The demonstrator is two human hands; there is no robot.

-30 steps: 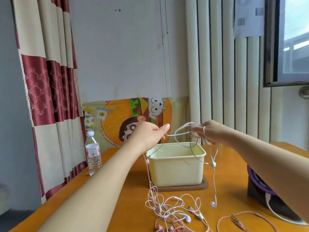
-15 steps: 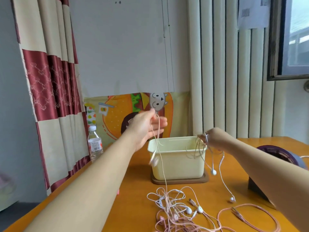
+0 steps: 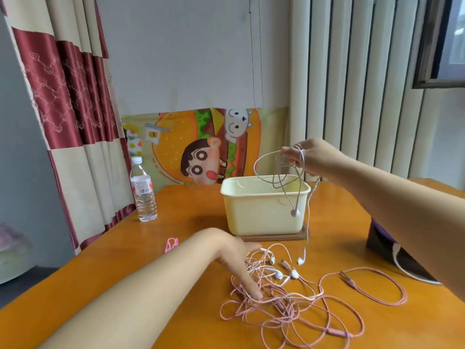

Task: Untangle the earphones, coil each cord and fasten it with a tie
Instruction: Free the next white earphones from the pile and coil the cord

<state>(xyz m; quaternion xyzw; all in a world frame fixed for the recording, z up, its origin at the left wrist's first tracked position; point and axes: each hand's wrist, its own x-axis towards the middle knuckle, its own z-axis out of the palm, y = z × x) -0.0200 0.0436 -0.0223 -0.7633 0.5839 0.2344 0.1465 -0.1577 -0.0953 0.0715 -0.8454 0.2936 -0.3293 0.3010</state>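
My right hand (image 3: pixel 310 157) is raised above the cream tub (image 3: pixel 261 217) and pinches loops of a white earphone cord (image 3: pixel 276 172). One earbud (image 3: pixel 295 212) dangles in front of the tub and another (image 3: pixel 301 259) hangs down to the table. My left hand (image 3: pixel 234 258) is low over a tangle of pink and white earphones (image 3: pixel 284 293) on the table, fingers spread and touching the cords. Whether it grips any cord is hard to tell. A pink tie (image 3: pixel 171 244) lies to the left of that hand.
A water bottle (image 3: pixel 143 192) stands at the table's left rear edge. The tub sits on a brown mat (image 3: pixel 276 238). A dark device with a white cable (image 3: pixel 387 250) is at the right. A long pink cable (image 3: pixel 372 285) loops toward the right front.
My left hand let go of the raised cord and dropped onto the tangle on the table. My right hand rose with the white cord gathered in loops.
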